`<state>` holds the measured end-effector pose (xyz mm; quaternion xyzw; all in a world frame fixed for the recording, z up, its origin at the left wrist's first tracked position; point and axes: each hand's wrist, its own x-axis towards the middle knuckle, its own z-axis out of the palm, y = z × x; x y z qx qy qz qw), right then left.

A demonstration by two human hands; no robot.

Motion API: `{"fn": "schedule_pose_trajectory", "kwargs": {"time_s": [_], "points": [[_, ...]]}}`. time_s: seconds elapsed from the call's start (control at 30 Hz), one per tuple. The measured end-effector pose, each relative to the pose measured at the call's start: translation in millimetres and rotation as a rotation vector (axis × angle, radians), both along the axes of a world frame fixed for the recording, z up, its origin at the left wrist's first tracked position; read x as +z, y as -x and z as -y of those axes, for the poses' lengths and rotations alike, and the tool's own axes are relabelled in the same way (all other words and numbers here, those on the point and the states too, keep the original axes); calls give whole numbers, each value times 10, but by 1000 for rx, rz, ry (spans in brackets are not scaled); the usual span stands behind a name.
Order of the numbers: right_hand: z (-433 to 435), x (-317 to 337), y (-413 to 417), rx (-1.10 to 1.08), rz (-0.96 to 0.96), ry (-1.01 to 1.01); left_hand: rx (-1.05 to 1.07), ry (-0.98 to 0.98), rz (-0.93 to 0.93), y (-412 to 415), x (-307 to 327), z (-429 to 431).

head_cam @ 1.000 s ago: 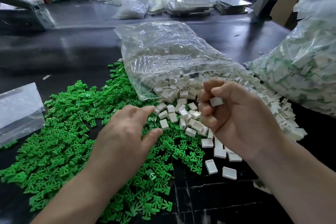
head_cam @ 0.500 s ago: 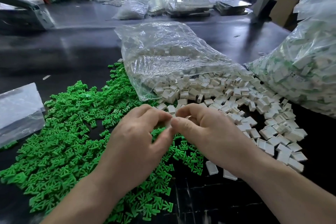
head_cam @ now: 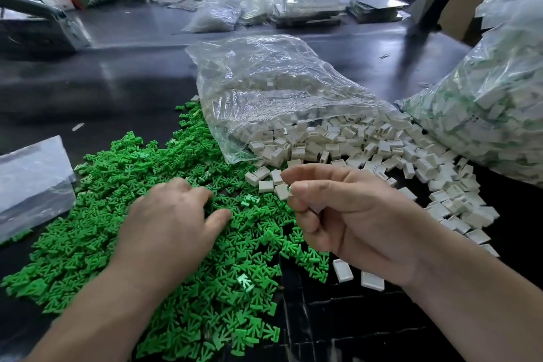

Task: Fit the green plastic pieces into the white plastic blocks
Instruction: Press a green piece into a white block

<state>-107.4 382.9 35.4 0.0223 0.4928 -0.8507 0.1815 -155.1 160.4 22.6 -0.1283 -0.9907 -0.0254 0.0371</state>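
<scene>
A wide heap of small green plastic pieces (head_cam: 88, 214) covers the dark table in front of me on the left. White plastic blocks (head_cam: 367, 144) spill from a clear bag (head_cam: 264, 91) lying open behind them. My left hand (head_cam: 173, 220) rests palm down on the green heap, fingertips dipping among the pieces and thumb stretched out. My right hand (head_cam: 346, 214) hovers above the seam of the two heaps with its fingers curled. It pinches a white block that is almost hidden between thumb and fingers.
A big full bag of white-and-green parts (head_cam: 499, 103) stands at the right edge. A flat plastic bag (head_cam: 32, 179) lies at the left. Two loose white blocks (head_cam: 343, 270) lie under my right wrist. Bags and trays clutter the far bench.
My hands met over the heap half a second ago and have parted. The left has dropped onto the green pieces. The right has lifted away, fingers still curled.
</scene>
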Motion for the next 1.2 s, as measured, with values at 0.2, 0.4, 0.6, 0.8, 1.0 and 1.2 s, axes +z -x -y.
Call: {"fn": "schedule_pose_trajectory", "kwargs": {"time_s": [0.2, 0.4, 0.6, 0.8, 1.0, 1.2], "points": [[-14, -3, -4, -22, 26, -31, -123, -99, -71, -33, -3, -68], [-9, -18, -4, -60, -14, -104, -198, -147, -68, -65, 34, -95], [16, -47, 2, -114, -28, -161, -239, -253, 4, -64, 13, -67], [48, -73, 7, -128, -41, -188, -267, -201, -20, -98, 25, -89], [31, -83, 19, -91, -79, -184, -294, -342, -58, -118, 17, -117], [25, -125, 4, -90, -159, -325, -182, -1005, 139, -197, 44, -184]]}}
